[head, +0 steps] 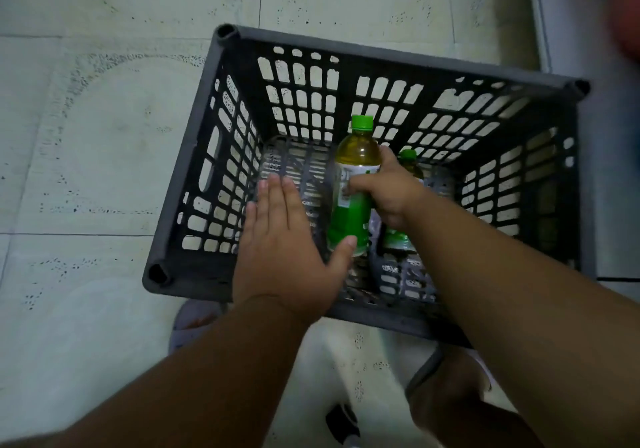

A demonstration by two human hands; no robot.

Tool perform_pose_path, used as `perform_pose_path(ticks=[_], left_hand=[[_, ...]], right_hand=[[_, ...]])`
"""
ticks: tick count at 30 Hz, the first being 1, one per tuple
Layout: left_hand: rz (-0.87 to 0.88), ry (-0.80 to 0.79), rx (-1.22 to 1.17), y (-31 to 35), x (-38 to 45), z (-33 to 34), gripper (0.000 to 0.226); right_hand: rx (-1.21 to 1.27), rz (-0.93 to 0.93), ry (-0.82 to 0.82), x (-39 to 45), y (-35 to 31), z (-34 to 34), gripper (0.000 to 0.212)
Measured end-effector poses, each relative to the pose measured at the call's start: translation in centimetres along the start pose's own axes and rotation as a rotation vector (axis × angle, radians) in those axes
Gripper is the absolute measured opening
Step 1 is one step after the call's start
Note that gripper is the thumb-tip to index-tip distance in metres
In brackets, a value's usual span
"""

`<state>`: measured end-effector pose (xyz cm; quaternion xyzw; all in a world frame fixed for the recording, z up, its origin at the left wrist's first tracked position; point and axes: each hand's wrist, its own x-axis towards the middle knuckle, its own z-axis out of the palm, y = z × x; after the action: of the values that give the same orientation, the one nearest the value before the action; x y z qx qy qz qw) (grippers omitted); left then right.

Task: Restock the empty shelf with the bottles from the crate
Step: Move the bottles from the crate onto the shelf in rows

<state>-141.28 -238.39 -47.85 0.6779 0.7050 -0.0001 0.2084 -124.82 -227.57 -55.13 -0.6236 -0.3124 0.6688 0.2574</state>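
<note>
My right hand (388, 193) is wrapping around the middle of a green-capped bottle (353, 184), fingers curling over its label, inside the crate (398, 63). My left hand (284, 243) is reaching in flat beside it, fingers straight, the thumb just touching the bottle's lower end. The bottle is tilting up from the crate's bottom, cap pointing toward the far wall. A second bottle (408, 162) is lying just behind my right hand, also in the crate. The bottle is looking nearly full, so I am expecting some weight and a smooth, slightly slippery plastic skin; gripping at the labelled waist seems surest. The crate is sitting on the tiled floor (104, 136).
</note>
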Motion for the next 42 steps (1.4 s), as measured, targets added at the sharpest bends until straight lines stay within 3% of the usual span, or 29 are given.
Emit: perform_pose_path(ticks=[4,9,15,22,29,35,39,42], left_hand=[[0.016,-0.048,0.002,0.2,-0.5,-0.9,0.107],[0.109,-0.013,-0.302,1.4,-3.5,-5.0,0.105],[0.235,0.009,-0.461,7.0,-9.5,-12.4,0.102],[0.473,-0.013,-0.674,17.4,-16.5,-16.7,0.086],[0.736,-0.171,-0.690,25.3,-21.0,-16.2,0.069],[0.939,-0.317,-0.621,31.1,-23.4,-14.9,0.072],[0.997,-0.440,-0.637,35.6,-23.5,-11.9,0.071],[1.012,-0.479,-0.603,39.4,-23.5,-8.6,0.075]], right_hand=[[0.208,-0.024,-0.095,-6.4,-4.3,-1.6,0.062],[0.097,-0.252,-0.020,-15.5,-10.0,-2.1,0.049],[-0.021,-0.582,0.080,-29.0,-13.2,-4.1,0.066],[-0.050,-0.828,0.230,-42.7,-13.1,-9.7,0.062],[-0.064,-0.842,0.559,-52.6,-10.1,-14.9,0.069],[-0.038,-0.775,0.854,-58.0,-7.0,-17.9,0.063],[0.007,-0.740,1.062,-59.0,-4.8,-21.3,0.078],[0.049,-0.696,1.168,-59.0,-3.2,-23.9,0.076]])
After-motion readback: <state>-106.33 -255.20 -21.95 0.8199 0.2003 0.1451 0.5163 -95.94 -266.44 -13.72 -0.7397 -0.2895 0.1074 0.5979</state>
